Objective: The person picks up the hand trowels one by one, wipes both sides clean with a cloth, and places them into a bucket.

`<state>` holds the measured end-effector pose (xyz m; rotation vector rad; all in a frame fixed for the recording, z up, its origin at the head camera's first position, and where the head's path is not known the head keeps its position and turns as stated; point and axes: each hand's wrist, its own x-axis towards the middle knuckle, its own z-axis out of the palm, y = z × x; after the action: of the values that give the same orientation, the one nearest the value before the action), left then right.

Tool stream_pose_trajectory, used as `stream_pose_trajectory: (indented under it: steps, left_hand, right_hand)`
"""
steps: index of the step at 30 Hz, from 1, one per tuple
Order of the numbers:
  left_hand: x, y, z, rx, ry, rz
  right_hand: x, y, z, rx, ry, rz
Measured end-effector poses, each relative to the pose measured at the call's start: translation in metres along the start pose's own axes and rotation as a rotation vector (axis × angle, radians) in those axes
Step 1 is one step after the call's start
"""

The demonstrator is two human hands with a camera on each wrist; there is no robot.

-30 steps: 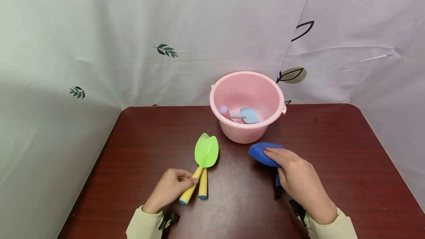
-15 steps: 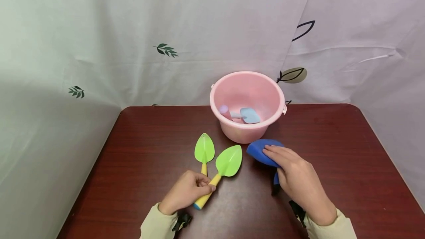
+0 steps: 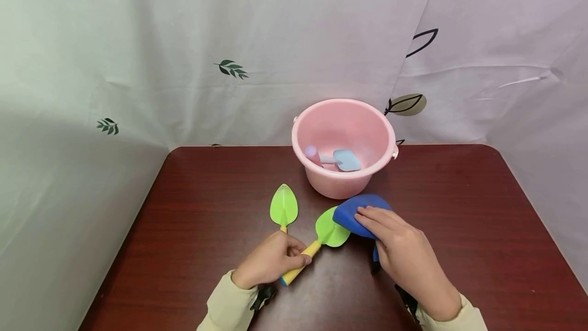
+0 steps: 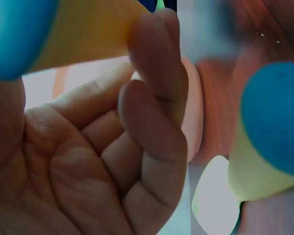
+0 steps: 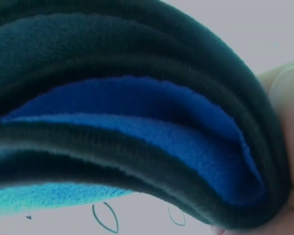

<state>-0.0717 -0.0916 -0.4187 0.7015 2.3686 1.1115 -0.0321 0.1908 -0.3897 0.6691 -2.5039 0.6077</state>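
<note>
My left hand (image 3: 274,258) pinches the yellow handle of a toy trowel (image 3: 327,229) with a bright green blade and a blue handle end (image 4: 19,34). In my right hand (image 3: 409,249) is a folded blue cloth (image 3: 353,216); the right wrist view shows its dark edging (image 5: 137,58). The cloth overlaps the right part of the held trowel's blade and hides it. A matching second trowel (image 3: 284,206) lies just left, its handle mostly hidden behind my left hand in the head view. Its blue handle end (image 4: 274,122) shows in the left wrist view.
A pink bucket (image 3: 340,185) stands beyond the hands near the table's back edge. Inside it lie a pale blue trowel (image 3: 347,160) and a pink thing with a lilac end (image 3: 312,153). A patterned curtain (image 3: 275,40) hangs behind the dark red table (image 3: 211,198).
My left hand has drawn one trowel away from the other, rightward to the cloth. The right hand has shifted slightly left, and the cloth now overlaps the blade.
</note>
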Motion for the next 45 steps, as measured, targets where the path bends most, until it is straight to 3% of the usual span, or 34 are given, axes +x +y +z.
stream_pose_trajectory:
  steps: [5,13,19,26,33,39,45]
  left_hand:
    - [0.004,0.005,0.0,0.052,0.029,0.018]
    - [0.009,0.015,0.0,0.051,0.05,0.039]
    - [0.013,0.021,-0.001,0.04,0.021,0.077]
    - [0.016,0.023,-0.003,0.003,-0.032,0.058]
    - [0.015,0.018,-0.005,-0.061,-0.024,0.042]
    - [0.015,0.016,-0.007,-0.118,-0.063,0.023]
    - [0.014,0.014,-0.009,-0.182,-0.062,-0.005]
  right_hand:
    - [0.002,-0.003,0.004,-0.004,-0.009,-0.045]
    - [0.002,-0.008,0.011,0.011,-0.081,-0.067]
    - [0.0,-0.009,0.016,-0.001,-0.187,-0.065]
    - [0.0,-0.01,0.019,-0.033,-0.29,-0.014]
    - [0.001,-0.009,0.017,-0.014,-0.293,0.055]
    - [0.002,-0.003,0.01,-0.035,-0.282,0.106]
    - [0.001,0.006,0.007,-0.072,-0.215,0.075]
